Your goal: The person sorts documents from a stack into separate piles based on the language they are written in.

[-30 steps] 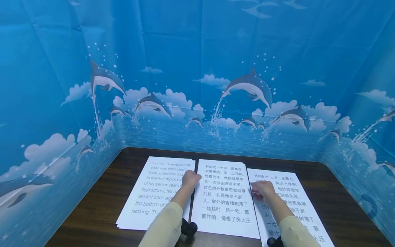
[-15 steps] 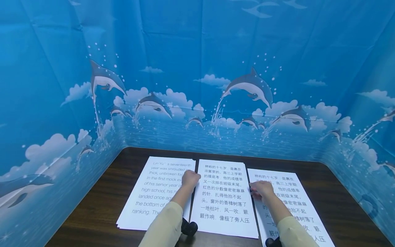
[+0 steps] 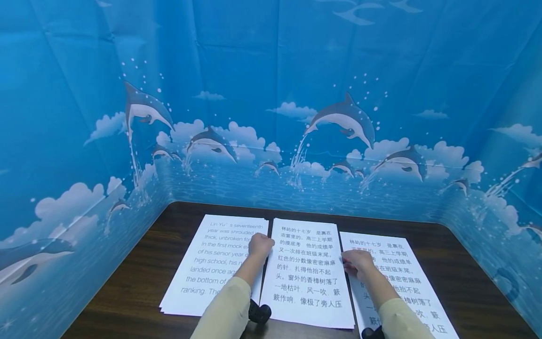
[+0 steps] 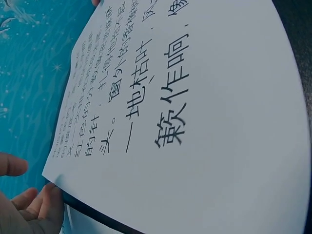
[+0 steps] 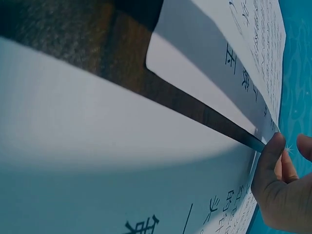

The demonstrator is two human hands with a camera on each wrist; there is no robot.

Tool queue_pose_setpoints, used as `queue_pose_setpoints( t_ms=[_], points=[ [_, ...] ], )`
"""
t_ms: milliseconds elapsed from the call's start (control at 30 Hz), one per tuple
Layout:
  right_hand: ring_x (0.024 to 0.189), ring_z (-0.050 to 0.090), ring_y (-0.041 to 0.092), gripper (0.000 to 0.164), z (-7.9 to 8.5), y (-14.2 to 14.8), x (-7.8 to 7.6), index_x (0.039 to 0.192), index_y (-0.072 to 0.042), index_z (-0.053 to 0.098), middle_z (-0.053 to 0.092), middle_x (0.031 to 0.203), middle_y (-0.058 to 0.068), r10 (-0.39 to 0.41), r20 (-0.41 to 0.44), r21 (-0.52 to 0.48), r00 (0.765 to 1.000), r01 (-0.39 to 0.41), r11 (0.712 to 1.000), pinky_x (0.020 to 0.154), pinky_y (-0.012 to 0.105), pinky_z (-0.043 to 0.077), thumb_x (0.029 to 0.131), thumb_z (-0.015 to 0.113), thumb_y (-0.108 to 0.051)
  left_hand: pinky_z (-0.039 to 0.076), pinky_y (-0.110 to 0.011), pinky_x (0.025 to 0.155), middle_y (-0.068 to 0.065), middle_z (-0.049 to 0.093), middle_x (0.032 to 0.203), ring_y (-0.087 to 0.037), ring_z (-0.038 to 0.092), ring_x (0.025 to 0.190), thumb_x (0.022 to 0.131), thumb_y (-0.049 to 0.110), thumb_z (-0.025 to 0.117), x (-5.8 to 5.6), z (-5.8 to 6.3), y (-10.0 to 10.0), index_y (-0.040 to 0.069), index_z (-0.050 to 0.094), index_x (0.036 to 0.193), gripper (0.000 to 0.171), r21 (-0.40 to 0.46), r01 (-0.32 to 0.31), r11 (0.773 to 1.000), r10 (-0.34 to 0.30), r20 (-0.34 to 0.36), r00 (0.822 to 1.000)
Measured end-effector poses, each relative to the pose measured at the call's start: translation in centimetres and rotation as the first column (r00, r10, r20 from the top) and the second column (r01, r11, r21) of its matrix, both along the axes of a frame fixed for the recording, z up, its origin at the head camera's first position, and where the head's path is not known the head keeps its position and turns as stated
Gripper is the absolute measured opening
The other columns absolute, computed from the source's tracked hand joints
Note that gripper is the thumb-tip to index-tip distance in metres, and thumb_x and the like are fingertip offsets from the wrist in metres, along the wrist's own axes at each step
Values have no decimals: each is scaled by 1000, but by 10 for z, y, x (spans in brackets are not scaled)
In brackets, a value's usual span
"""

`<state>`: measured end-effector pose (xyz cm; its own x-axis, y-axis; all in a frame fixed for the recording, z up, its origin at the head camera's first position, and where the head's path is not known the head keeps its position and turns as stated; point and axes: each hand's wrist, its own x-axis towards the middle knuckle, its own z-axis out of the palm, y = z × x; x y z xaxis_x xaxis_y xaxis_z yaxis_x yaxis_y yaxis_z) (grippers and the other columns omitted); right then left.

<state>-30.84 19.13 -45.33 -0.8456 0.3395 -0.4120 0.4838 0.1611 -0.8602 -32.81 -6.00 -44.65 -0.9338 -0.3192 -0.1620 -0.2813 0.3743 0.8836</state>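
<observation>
In the head view, the middle sheet of paper (image 3: 306,313), printed with large Chinese characters, lies between my two hands. My left hand (image 3: 259,249) has curled fingers at its left edge. Opposite, my right hand (image 3: 360,263) grips near the middle of its right edge. The right wrist view shows this top sheet (image 5: 258,34) raised and bowed, shading another printed sheet (image 5: 195,73) below; my fingertips (image 5: 277,141) are right at the raised edge. Up close in the left wrist view, the sheet (image 4: 239,122) curves, with fingers (image 4: 51,204) against its edge.
A pile of English-printed sheets (image 3: 190,301) lies at left, its edges slightly uneven. Under my right forearm is a Chinese-printed sheet (image 3: 417,268). The dark wooden table (image 3: 123,282) ends at a blue dolphin-print curtain (image 3: 271,70).
My right hand has shifted slightly left along with the middle sheet's right edge, and the sheet has slid a little left. My left hand has barely moved.
</observation>
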Motion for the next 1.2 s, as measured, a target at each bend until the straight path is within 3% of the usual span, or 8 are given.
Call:
queue_pose_setpoints(
  t_ms=[333,500,733,1200],
  points=[
    [69,55,21,29,-3,1,1,103,6,52,53,86,17,30,3,30,1000,-30,999,49,18,42,78,56,-8,42,-28,55,-11,51,79,-20,49,65,72,8,58,4,1,0,-4,54,96,26,45,27,999,-28,5,1000],
    [68,54,21,29,-5,1,0,102,6,53,55,84,16,30,5,31,1000,-30,999,51,21,43,77,56,-7,43,-29,57,-11,51,82,-21,50,68,72,6,58,2,-3,0,-2,55,98,27,58,22,998,-22,1,1000],
    [67,53,20,28,-9,1,-1,103,6,53,56,83,15,49,-3,22,999,-49,999,54,23,43,78,55,-7,43,-32,63,-11,53,85,-26,51,80,73,3,56,0,-9,0,0,57,94,22,-2,35,999,-35,-34,999],
    [65,53,19,26,-12,0,-1,102,5,54,57,81,13,58,3,48,998,-58,997,54,24,42,80,54,-9,44,-32,63,-10,52,79,-23,51,73,74,4,54,0,-11,-1,0,57,91,17,-72,95,993,-97,-23,995]
  ],
)
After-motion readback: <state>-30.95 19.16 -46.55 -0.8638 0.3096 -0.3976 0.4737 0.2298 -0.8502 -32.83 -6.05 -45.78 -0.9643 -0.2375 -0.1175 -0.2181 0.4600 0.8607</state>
